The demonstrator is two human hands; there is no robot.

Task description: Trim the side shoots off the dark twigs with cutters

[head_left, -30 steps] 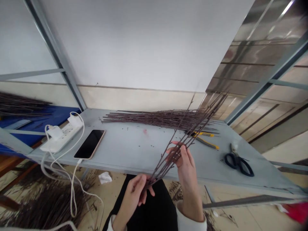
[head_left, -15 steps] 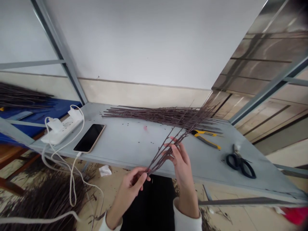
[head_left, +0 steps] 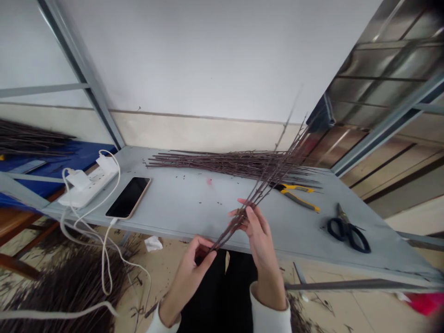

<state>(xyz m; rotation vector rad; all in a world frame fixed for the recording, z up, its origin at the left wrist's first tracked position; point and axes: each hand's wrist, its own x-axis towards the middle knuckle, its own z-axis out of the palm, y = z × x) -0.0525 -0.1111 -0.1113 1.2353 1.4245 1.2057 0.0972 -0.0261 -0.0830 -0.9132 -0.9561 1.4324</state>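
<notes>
A small bunch of thin dark twigs (head_left: 261, 190) slants from my lap side up to the right, its tips fanned out and partly blurred. My left hand (head_left: 194, 262) pinches the lower ends between thumb and fingers at the table's front edge. Further up, my right hand (head_left: 255, 227) curls around the same twigs, thumb on the near side and fingers behind. Beyond them a larger pile of twigs (head_left: 208, 162) lies along the back of the grey table (head_left: 180, 203). Pliers with yellow and grey handles (head_left: 298, 198) rest just right of the bunch.
Black-handled scissors (head_left: 348, 230) lie on the right of the table. At left are a phone (head_left: 129, 198) on a charging cable and a white power strip (head_left: 88, 187) with plugs. More twigs (head_left: 65, 286) heap on the floor. Metal frame posts (head_left: 81, 69) rise at the sides.
The twigs in my hands have drawn closer together and stand steeper, their tips higher. A dark blue shape has appeared by the wall's right edge.
</notes>
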